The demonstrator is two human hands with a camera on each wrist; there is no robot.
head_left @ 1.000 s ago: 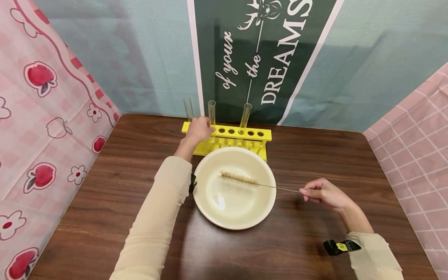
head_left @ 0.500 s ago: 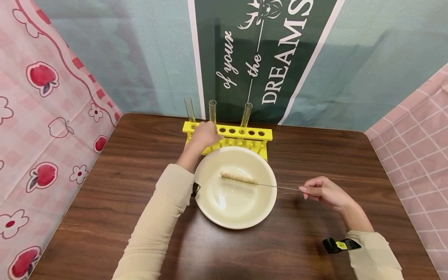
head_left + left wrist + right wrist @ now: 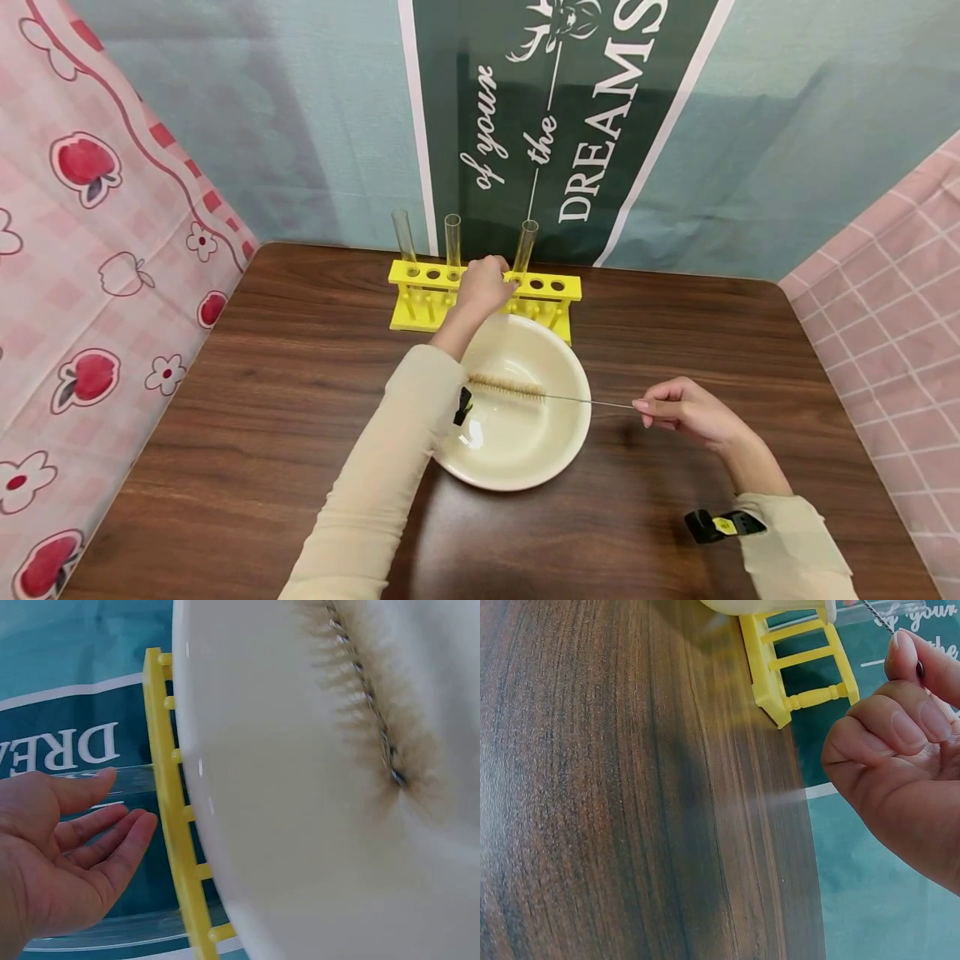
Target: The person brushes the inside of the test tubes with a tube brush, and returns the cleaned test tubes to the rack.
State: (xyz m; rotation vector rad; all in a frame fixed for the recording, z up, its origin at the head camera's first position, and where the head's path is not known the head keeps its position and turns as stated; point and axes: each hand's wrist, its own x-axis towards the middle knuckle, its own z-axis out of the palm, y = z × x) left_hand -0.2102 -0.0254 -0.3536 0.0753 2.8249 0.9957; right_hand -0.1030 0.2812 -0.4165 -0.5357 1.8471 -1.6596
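Observation:
My left hand (image 3: 483,287) is over the yellow test tube rack (image 3: 566,287), beside the rightmost glass test tube (image 3: 527,242). In the left wrist view its thumb and loosely bent fingers stand apart, the thumb overlapping a test tube (image 3: 135,780). Two more tubes, a left one (image 3: 405,237) and a middle one (image 3: 453,237), stand in the rack. At the right, my right hand (image 3: 686,412) pinches the thin wire handle of a test tube brush (image 3: 510,386) between thumb and fingers. The bristly end is over the cream basin (image 3: 566,433); my left sleeve hides part of the basin.
The basin sits in front of the rack on a dark wood table (image 3: 637,500). Behind the table hangs a blue-green cloth (image 3: 322,108) with lettering. Pink patterned cloths close off the left (image 3: 127,300) and right (image 3: 892,333) sides.
My left hand has moved right along the rack, from the left tubes to the rightmost tube. My right hand and the brush have shifted slightly left.

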